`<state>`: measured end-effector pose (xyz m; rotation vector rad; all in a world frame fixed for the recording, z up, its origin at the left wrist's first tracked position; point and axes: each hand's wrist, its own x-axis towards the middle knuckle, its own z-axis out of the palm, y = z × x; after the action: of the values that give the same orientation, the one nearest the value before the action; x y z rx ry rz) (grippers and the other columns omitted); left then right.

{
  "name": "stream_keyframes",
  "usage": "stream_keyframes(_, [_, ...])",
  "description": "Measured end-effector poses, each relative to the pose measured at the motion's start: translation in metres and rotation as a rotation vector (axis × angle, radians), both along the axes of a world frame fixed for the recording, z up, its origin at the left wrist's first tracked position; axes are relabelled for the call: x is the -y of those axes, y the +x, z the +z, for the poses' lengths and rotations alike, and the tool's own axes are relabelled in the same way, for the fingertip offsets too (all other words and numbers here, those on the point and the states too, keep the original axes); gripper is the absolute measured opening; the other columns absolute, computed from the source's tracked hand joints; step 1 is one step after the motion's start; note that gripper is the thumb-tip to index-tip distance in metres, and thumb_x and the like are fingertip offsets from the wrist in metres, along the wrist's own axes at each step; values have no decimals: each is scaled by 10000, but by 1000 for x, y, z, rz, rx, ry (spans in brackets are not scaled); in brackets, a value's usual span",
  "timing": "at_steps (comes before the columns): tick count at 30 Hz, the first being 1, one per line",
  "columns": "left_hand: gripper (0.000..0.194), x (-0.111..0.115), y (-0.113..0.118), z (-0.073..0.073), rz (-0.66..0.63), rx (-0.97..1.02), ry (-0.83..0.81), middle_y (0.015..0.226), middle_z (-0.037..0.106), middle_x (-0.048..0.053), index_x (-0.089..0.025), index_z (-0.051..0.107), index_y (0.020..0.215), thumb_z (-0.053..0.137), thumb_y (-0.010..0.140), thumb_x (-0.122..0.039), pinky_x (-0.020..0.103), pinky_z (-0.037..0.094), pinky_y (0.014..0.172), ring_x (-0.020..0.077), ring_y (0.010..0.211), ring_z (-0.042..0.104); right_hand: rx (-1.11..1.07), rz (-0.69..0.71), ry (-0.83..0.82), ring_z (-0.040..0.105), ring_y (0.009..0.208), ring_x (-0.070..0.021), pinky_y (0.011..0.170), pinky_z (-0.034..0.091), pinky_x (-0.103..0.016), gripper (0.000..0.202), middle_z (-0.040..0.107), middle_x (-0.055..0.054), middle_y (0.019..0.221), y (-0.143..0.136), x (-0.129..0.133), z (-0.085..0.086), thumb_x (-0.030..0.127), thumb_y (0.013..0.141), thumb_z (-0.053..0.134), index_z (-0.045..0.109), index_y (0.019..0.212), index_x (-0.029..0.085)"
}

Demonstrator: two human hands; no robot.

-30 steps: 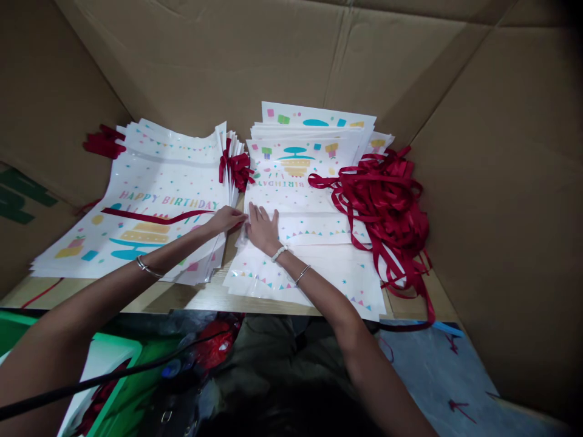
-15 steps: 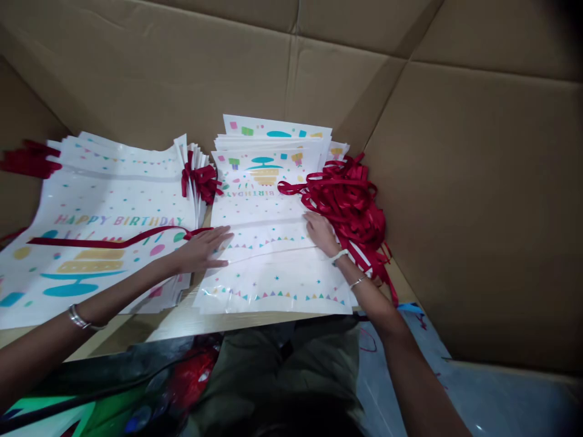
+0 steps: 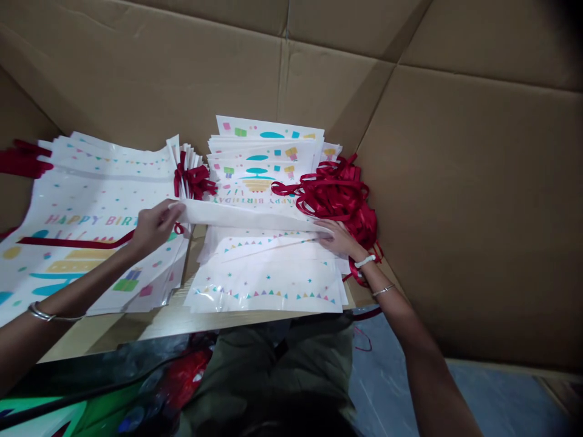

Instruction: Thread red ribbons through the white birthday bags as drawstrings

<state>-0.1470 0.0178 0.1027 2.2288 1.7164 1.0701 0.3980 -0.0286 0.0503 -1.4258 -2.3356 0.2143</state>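
My left hand (image 3: 157,227) is closed in a pinch on the left end of a white, birthday-printed plastic bag (image 3: 248,216). The right end of that bag's raised edge is between the thumb and fingers of my right hand (image 3: 340,238). Between both hands the edge is lifted and folded into a long band above the middle pile of flat bags (image 3: 266,282). A tangle of red ribbon (image 3: 339,191) lies close beside my right hand. A loose red ribbon strip (image 3: 75,243) runs across the left pile, under my left forearm.
On the table (image 3: 159,325), a left pile of birthday bags (image 3: 98,200) has red ribbon bunches (image 3: 195,182) at its sides. Cardboard walls (image 3: 204,79) stand behind and to the right. A red plastic bundle (image 3: 184,376) is below the table's front edge.
Both hands have gone from lying flat on the middle pile to gripping a bag's edge. That edge has been lifted; my left hand has moved left and up, my right slightly right.
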Motion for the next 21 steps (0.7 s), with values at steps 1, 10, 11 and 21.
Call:
stream_keyframes(1, [394, 0, 3, 4, 15, 39, 16, 654, 484, -37, -156, 657, 1011, 484, 979, -509, 202, 341, 625, 117, 622, 430, -51, -23, 11, 555, 1356, -245, 1198, 375, -427, 440, 647, -137, 1409, -2, -1, -1, 292, 959, 624, 706, 1382, 205])
stream_keyframes(10, [500, 6, 2, -32, -66, 317, -289, 905, 700, 39, -145, 643, 990, 764, 751, -567, 236, 471, 739, 189, 845, 568, -553, -306, 42, 402, 641, -115, 624, 380, -220, 398, 417, 16, 659, -25, -15, 2, 489, 931, 519, 438, 676, 194])
stream_keyframes(11, [498, 7, -1, -38, -64, 265, -340, 877, 719, 43, -145, 671, 948, 779, 718, -573, 242, 472, 733, 201, 845, 575, -576, -306, 48, 388, 643, -109, 621, 370, -214, 397, 400, 20, 661, -27, -14, 5, 492, 923, 519, 422, 678, 196])
stream_keyframes(21, [752, 10, -23, 91, 119, 109, -155, 747, 604, -3, -91, 720, 891, 563, 752, -812, 215, 445, 676, 106, 708, 532, -696, -237, 277, 378, 621, -48, 580, 294, -207, 478, 365, 43, 637, -43, 3, 138, 446, 976, 582, 341, 655, 185])
